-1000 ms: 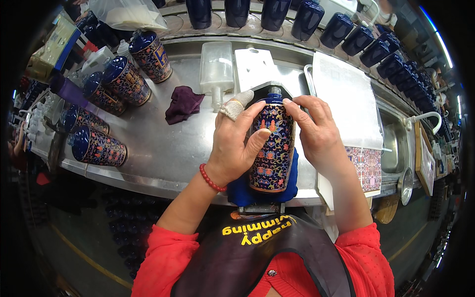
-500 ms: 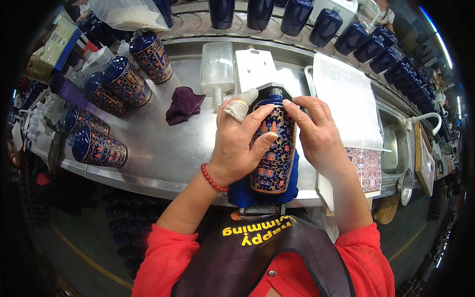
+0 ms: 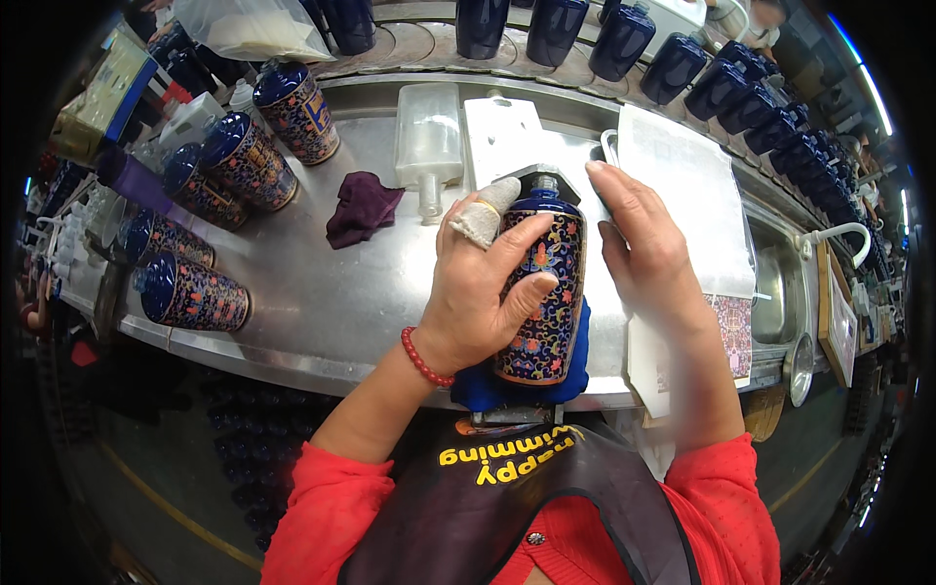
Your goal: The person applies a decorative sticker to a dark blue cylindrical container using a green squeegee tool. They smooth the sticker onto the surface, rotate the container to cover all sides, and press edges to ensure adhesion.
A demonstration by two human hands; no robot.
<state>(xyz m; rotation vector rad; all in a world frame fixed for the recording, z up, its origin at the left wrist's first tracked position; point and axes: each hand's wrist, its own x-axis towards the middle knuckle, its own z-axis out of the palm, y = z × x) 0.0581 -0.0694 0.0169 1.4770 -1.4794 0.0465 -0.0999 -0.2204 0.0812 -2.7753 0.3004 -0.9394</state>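
Note:
A dark blue bottle [image 3: 546, 322] with a colourful floral pattern lies with its neck pointing away from me, on a blue cloth [image 3: 573, 375] at the counter's near edge. My left hand [image 3: 473, 292] grips its left side, thumb and a finger resting on the patterned face. A whitish cloth wrap [image 3: 478, 224] covers one or more fingers of that hand. Just right of the bottle, my right hand [image 3: 648, 239] is off it, fingers stretched out. Whether anything thin sits under those fingers I cannot make out. A black angular support [image 3: 526, 181] shows behind the bottle's neck.
Several patterned bottles [image 3: 249, 166] stand at the left. A purple cloth [image 3: 363, 207] and a clear empty bottle [image 3: 427, 136] lie ahead. White sheets [image 3: 682, 195] and patterned sheets [image 3: 733, 336] lie right, before a sink [image 3: 777, 292]. Plain blue bottles [image 3: 619, 41] line the conveyor [image 3: 409, 44].
My right hand has come off the bottle and moved right. My left hand stays on the bottle. The blue bottles on the conveyor have shifted to the right.

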